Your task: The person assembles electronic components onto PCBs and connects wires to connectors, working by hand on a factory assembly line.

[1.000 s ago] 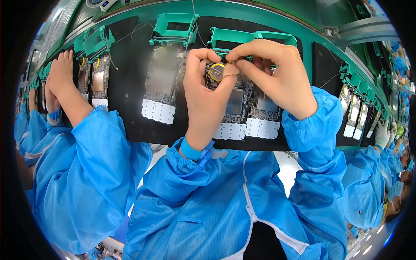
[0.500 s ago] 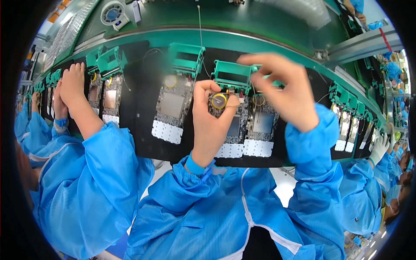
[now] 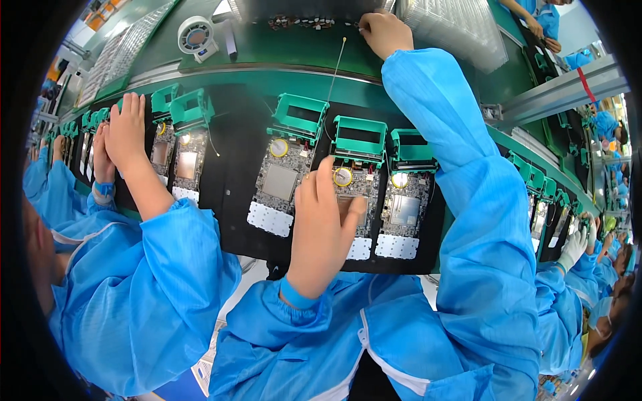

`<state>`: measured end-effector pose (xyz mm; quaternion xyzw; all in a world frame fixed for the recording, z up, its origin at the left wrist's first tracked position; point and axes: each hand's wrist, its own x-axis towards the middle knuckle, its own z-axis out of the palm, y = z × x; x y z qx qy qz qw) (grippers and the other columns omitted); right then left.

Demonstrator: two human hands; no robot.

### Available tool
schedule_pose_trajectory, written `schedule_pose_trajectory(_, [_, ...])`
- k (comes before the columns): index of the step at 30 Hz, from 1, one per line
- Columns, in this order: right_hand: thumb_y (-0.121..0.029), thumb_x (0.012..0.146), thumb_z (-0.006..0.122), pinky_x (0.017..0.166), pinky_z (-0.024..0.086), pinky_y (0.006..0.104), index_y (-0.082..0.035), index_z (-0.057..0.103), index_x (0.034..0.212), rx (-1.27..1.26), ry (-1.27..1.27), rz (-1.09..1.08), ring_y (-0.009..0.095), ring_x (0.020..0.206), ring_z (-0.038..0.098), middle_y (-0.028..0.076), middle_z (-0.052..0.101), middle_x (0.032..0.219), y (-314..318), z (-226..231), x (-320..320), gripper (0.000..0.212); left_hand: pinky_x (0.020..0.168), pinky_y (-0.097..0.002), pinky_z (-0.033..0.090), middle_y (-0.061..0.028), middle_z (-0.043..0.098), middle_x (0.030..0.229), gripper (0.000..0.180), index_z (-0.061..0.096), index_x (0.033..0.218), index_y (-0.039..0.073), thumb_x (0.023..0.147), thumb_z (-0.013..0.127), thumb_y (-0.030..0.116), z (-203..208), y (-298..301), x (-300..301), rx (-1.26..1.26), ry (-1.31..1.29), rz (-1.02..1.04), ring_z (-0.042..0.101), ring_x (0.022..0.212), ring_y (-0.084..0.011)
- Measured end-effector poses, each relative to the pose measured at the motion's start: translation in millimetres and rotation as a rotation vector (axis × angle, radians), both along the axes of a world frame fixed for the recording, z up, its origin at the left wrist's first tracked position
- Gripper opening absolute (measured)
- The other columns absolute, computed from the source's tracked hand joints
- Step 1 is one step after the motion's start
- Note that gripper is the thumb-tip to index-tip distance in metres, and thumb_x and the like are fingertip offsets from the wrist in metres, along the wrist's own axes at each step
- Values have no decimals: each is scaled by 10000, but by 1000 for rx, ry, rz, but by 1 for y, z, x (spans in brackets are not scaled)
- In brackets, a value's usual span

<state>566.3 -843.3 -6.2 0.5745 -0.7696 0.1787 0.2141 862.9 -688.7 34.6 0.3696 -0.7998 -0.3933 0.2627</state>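
My left hand (image 3: 319,230) is closed around the middle circuit board (image 3: 362,230), thumb lying across its metal shield and fingers along the left edge. A round yellow-rimmed coin cell (image 3: 342,176) and a green plastic frame (image 3: 360,139) are at that board's far end. Stretched far forward, my right hand (image 3: 386,33) has its fingertips pinched beside a scatter of small parts (image 3: 302,23) on the green bench. What those fingertips hold, if anything, is too small to make out. Similar boards lie on either side, a left board (image 3: 279,182) and a right board (image 3: 402,208).
Beyond the black work mat (image 3: 234,227) runs a green bench with a small white fan (image 3: 196,37) and stacked clear trays (image 3: 455,30). A thin wire (image 3: 338,67) sticks up from the boards. To the left, a co-worker's hand (image 3: 128,134) is close; a metal rail (image 3: 562,90) stands right.
My right hand has gone from above the right board to the small parts at the back. My left hand has slid off the coin cell toward me. The view has tilted up.
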Motion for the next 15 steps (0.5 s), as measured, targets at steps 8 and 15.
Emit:
schedule_pose_trajectory(8, [-99,801,503,630,505,414,-29,592,766,-33,100,71,328,717,617,133,596,806,11,31,7,118,777,-372,452,-163,518,999,392,531,1111,7,758,660,121,13,47,6,-168,81,-150,530,887,-317])
schedule_pose_trajectory(15, [-134,805,513,642,497,437,4,585,784,12,-39,40,347,722,622,189,607,762,39,54,5,157,818,-385,436,-225,450,1126,482,468,1176,-5,740,640,106,-7,65,-45,-190,-64,-230,444,1078,-359])
